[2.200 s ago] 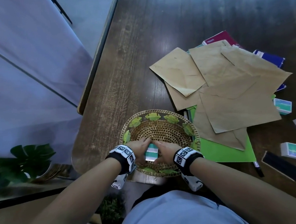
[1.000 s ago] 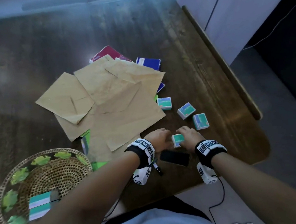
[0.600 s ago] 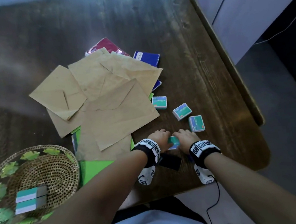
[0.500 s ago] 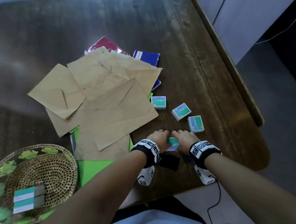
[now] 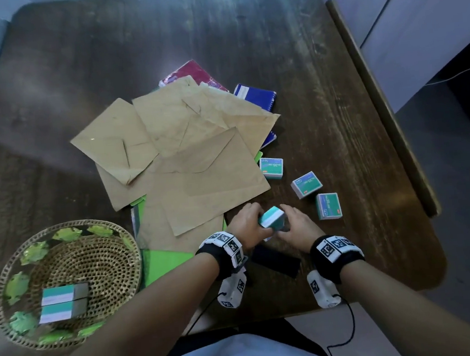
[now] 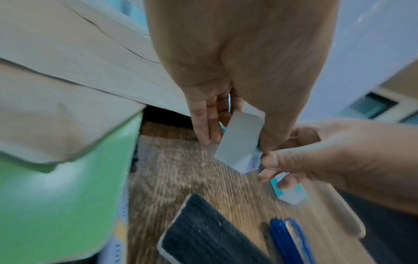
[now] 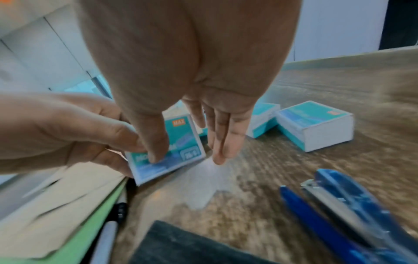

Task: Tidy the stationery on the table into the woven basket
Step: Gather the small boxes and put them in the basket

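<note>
Both hands are on it: the left hand point(image 5: 245, 226) and right hand point(image 5: 298, 223) pinch a small teal staple box point(image 5: 271, 220) between them, tilted up off the table point(image 5: 336, 110) near its front edge. It looks rigid, compact and light, with slick card faces, so gripping opposite flat sides seems soundest. The woven basket point(image 5: 18, 327) sits at eight o'clock, two boxes inside, with the envelopes point(image 5: 199, 175) lying just beside the path.

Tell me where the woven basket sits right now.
In the head view the woven basket sits at the table's near left corner, left of the green sheet and brown envelopes, with two staple boxes inside.
</note>
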Tool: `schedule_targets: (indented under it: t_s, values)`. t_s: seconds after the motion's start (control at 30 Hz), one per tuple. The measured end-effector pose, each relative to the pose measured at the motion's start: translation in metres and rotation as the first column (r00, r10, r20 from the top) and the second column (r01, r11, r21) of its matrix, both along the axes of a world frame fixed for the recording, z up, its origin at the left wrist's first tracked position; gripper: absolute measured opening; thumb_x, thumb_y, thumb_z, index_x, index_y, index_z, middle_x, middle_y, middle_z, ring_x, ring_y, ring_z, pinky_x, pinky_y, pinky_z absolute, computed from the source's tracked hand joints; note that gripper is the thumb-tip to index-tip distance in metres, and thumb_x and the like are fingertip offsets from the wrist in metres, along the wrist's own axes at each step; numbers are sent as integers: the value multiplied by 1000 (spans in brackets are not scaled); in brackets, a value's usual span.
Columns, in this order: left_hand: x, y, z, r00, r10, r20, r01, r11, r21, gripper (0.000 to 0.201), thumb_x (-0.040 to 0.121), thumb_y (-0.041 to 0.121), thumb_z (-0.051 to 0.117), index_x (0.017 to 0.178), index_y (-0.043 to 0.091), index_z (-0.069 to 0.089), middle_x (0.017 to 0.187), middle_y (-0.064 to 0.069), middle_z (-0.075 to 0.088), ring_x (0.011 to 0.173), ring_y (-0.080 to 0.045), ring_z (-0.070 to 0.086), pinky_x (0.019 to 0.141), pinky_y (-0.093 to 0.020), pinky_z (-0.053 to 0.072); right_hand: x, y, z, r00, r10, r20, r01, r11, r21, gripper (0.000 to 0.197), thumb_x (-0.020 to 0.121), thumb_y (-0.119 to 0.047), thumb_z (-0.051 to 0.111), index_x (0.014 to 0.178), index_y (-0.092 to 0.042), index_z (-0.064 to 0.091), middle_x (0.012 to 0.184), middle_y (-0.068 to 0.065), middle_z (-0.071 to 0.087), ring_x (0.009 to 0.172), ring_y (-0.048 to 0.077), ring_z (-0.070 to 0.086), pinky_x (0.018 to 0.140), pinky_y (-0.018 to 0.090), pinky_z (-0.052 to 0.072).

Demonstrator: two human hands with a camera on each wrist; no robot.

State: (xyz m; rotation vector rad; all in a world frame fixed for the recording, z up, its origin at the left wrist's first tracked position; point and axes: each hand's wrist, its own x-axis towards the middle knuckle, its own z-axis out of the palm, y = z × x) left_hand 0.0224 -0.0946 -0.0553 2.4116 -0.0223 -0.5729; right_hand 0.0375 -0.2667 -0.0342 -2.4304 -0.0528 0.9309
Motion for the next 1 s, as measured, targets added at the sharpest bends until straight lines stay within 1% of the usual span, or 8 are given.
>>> schedule_targets:
  t_s: [0.1,0.23,0.37,0.5,0.63,0.73,0.83,1.0]
  values:
    - [-13,34,15,991,123,42,-121,991,-56,38,75,40,77,95,20,52,98,0,57,88,-18,53,71,-30,40,-10,33,11,999,-29,-34,36,976,214,96,70,-31,87,148,-22,33,140,-3,47,126,13,51,105,36,45]
    - [-38,87,30,973,217,84,-200,965,-172,44,75,50,78,91,17,53,92,1,56,83,-15,52,70,-29,41,-21,88,17,999,-24,36,11,947,322,70,72,-30,85,129,-24,44,121,-3,60,109,11,62,92,33,54]
    - [-69,154,49,965,250,82,-224,943,-245,45,79,56,73,102,20,57,98,6,60,80,-8,59,71,-25,49,-34,150,23,995,54,88,-83,925,372,61,75,-35,85,120,-19,47,110,-5,63,93,-2,62,74,13,50]
    - [-104,228,59,973,222,64,-201,948,-246,59,77,51,77,124,24,53,111,8,61,82,-7,63,79,-29,55,-53,217,22,973,174,149,-221,886,408,67,72,-41,86,123,-15,51,104,-12,58,95,2,61,85,32,56]
    - [-141,292,68,974,222,36,-209,953,-221,82,77,44,81,145,23,41,130,7,56,102,-5,58,94,-25,50,-78,277,18,921,339,190,-389,809,440,66,76,-28,85,130,-19,49,112,-7,56,98,13,62,87,26,52]
    - [-170,342,66,984,181,3,-179,977,-120,89,76,49,79,150,26,35,143,8,48,125,-3,46,107,-25,38,-98,325,13,870,429,242,-492,783,380,72,73,-33,85,131,-16,47,116,1,52,103,17,56,89,33,51]
    - [-192,383,59,993,90,-78,-81,990,113,95,76,56,76,153,26,29,151,2,39,138,-16,36,116,-37,31,-117,362,8,819,536,206,-574,771,276,72,75,-38,82,131,-14,44,118,1,50,103,16,53,86,32,48]
    - [-214,419,42,953,-50,-299,162,918,362,98,76,55,75,153,25,24,152,-2,31,140,-24,27,115,-46,23,-144,401,-8,752,655,77,-656,731,185,68,77,-38,80,127,-15,40,116,1,51,102,19,53,85,33,44]
